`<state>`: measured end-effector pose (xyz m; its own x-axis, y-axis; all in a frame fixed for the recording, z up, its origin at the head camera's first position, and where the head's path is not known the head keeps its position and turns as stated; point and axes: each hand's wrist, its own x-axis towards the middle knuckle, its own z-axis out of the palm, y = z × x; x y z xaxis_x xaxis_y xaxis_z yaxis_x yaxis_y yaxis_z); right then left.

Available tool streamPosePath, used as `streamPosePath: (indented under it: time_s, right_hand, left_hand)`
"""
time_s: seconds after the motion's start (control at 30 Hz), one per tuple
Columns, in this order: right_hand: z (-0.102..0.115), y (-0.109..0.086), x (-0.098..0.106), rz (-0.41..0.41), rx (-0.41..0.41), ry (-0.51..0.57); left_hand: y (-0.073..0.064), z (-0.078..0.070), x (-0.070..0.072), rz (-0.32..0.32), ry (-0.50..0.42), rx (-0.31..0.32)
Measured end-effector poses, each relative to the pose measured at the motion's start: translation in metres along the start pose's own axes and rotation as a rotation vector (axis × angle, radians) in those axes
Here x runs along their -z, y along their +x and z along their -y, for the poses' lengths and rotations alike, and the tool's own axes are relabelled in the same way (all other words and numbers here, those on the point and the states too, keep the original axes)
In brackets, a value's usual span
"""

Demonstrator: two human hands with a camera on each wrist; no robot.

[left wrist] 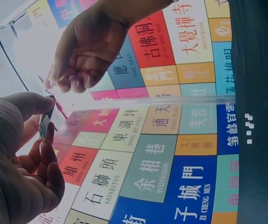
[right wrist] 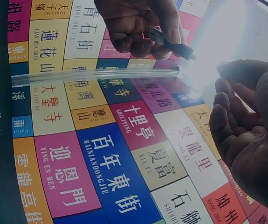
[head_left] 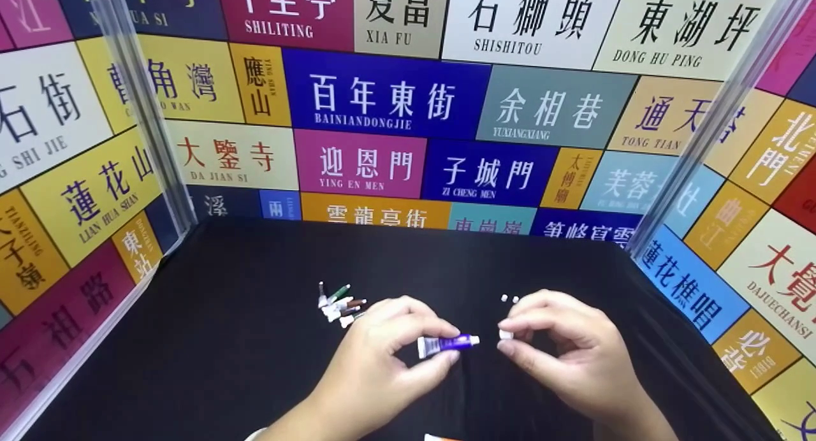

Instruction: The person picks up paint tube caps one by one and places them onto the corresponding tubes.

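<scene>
Between thumb and fingertips, my left hand (head_left: 389, 345) pinches a small purple paint tube (head_left: 456, 343), held level above the black cloth. The tube's white nozzle faces right, toward my right hand (head_left: 574, 348). That hand pinches a little white cap (head_left: 505, 334) between thumb and forefinger, a short gap away from the nozzle. In the left wrist view the tube (left wrist: 45, 122) shows its silvery side, with the right hand (left wrist: 89, 53) above it. Glare in the right wrist view washes out the cap; the tube (right wrist: 173, 45) appears dark there.
Several paint tubes (head_left: 338, 306) lie heaped on the black cloth (head_left: 242, 339) at left. Beyond the right hand sit small white caps (head_left: 504, 297), several of them in the left wrist view. An orange-and-white object (head_left: 443, 438) peeks in at the bottom edge. Sign-covered panels (head_left: 382, 97) enclose the table.
</scene>
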<state>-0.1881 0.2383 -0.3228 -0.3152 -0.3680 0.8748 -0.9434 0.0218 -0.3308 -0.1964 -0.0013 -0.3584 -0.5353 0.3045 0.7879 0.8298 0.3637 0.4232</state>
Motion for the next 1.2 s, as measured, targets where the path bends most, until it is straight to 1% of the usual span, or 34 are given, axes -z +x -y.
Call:
streamPosePath:
  time_s: [0.1,0.3,0.6,0.87,1.0,1.2]
  right_hand:
    - [-0.002,-0.001,-0.001,0.014,0.004,-0.006]
    - [-0.004,-0.002,-0.003,0.037,0.003,-0.020]
    - [-0.003,-0.001,-0.005,0.060,-0.011,-0.113]
    - [-0.003,-0.001,-0.009,0.095,-0.006,-0.151]
    - [-0.002,0.000,-0.011,0.102,-0.023,-0.178]
    - [0.001,-0.001,-0.013,0.102,-0.075,-0.226]
  left_hand:
    - [0.000,-0.001,-0.001,-0.010,0.008,-0.022]
    - [0.000,-0.001,-0.002,-0.011,0.001,-0.024]
    - [0.000,0.000,-0.004,-0.001,-0.005,-0.018]
    - [-0.001,0.000,-0.005,-0.003,-0.014,-0.023]
    - [-0.001,0.000,-0.005,0.001,-0.018,-0.028]
    - [-0.002,0.001,-0.005,0.015,-0.022,-0.015]
